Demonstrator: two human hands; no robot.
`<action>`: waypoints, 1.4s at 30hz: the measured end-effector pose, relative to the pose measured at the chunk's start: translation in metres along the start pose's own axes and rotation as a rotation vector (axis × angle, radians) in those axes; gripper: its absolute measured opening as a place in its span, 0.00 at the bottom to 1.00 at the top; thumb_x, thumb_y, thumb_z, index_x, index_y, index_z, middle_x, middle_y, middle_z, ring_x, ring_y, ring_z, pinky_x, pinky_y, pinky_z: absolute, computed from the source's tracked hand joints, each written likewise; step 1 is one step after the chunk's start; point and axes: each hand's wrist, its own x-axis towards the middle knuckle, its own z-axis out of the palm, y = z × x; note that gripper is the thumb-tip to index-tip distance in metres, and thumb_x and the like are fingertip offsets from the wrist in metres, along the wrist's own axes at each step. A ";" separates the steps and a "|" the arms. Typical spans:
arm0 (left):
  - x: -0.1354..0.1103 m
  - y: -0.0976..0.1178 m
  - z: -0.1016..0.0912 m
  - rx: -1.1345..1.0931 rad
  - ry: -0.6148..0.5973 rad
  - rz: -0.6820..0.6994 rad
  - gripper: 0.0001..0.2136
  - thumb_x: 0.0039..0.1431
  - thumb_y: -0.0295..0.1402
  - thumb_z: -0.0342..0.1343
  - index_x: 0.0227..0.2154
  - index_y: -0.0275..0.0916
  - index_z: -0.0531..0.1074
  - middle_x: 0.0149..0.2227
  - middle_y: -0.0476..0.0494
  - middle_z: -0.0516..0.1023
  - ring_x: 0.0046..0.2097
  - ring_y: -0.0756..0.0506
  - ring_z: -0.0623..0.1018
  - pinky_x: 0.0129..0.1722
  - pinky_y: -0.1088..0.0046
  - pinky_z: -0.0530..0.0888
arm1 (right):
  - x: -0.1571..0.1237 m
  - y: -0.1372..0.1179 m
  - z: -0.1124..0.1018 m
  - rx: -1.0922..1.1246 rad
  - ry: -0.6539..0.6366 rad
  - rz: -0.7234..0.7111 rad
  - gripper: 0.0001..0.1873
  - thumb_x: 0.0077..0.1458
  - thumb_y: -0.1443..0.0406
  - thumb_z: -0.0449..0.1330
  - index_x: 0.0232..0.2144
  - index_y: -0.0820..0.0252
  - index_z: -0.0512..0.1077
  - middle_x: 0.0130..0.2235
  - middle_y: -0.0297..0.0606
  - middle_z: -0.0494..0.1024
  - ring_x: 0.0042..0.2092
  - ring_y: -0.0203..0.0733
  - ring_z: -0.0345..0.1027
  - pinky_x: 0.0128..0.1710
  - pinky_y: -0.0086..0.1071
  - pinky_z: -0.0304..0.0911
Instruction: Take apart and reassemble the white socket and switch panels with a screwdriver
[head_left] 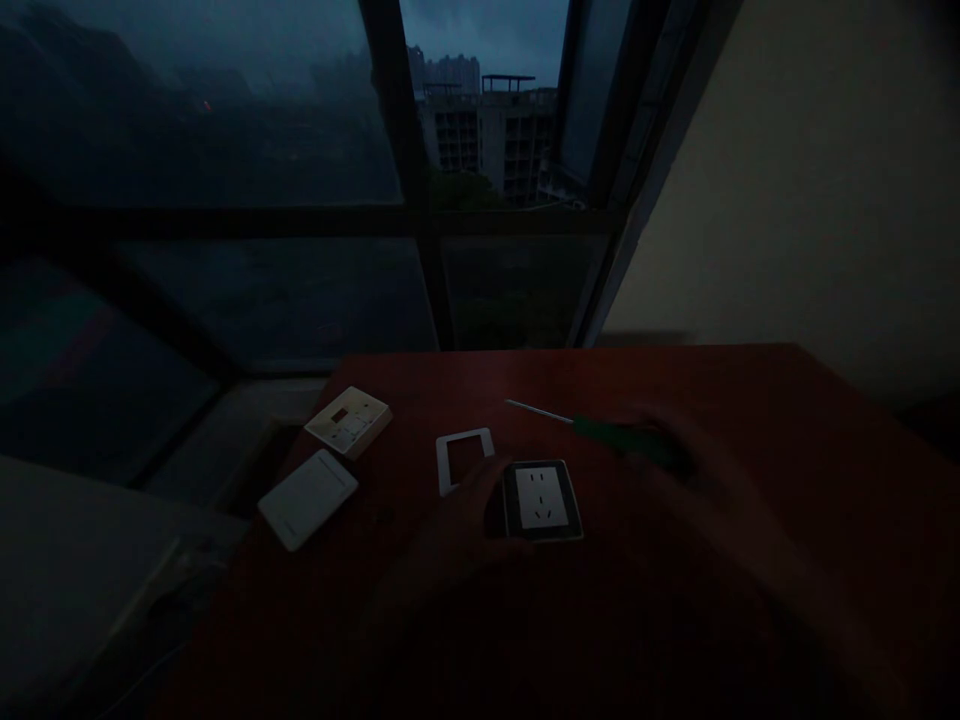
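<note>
In dim light, my left hand curves around the left side of a wall socket, its fingers at the far left corner and the thumb along the near edge. The socket lies face up, with a white centre and a dark surround. Just beyond those fingers is a white square frame, partly covered by them. My right hand, somewhat blurred, is closed on the green handle of a screwdriver. Its thin metal shaft points left, above and apart from the socket.
On the left of the reddish table are an open-faced white mounting box and a white plate, close together near the edge. Windows rise behind the table, and a pale wall stands at the right.
</note>
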 end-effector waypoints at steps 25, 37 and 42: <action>0.000 0.008 -0.002 -0.043 -0.013 0.051 0.42 0.46 0.40 0.67 0.62 0.44 0.52 0.64 0.39 0.57 0.62 0.37 0.61 0.59 0.57 0.62 | 0.015 -0.066 0.011 -0.402 -0.051 -0.370 0.09 0.59 0.59 0.55 0.40 0.57 0.64 0.30 0.33 0.76 0.26 0.35 0.71 0.21 0.25 0.61; 0.001 0.004 0.001 -0.046 0.001 0.053 0.42 0.45 0.41 0.67 0.62 0.46 0.52 0.64 0.39 0.56 0.63 0.35 0.60 0.60 0.55 0.61 | 0.015 -0.062 0.010 -0.457 -0.041 -0.386 0.10 0.59 0.59 0.55 0.40 0.58 0.65 0.32 0.37 0.77 0.29 0.39 0.73 0.23 0.27 0.62; 0.001 0.003 0.001 -0.032 -0.013 0.059 0.43 0.46 0.41 0.67 0.63 0.45 0.51 0.64 0.39 0.56 0.63 0.36 0.60 0.60 0.56 0.62 | 0.014 -0.059 0.011 -0.454 -0.037 -0.398 0.11 0.59 0.58 0.55 0.40 0.57 0.64 0.32 0.37 0.77 0.29 0.39 0.73 0.23 0.27 0.63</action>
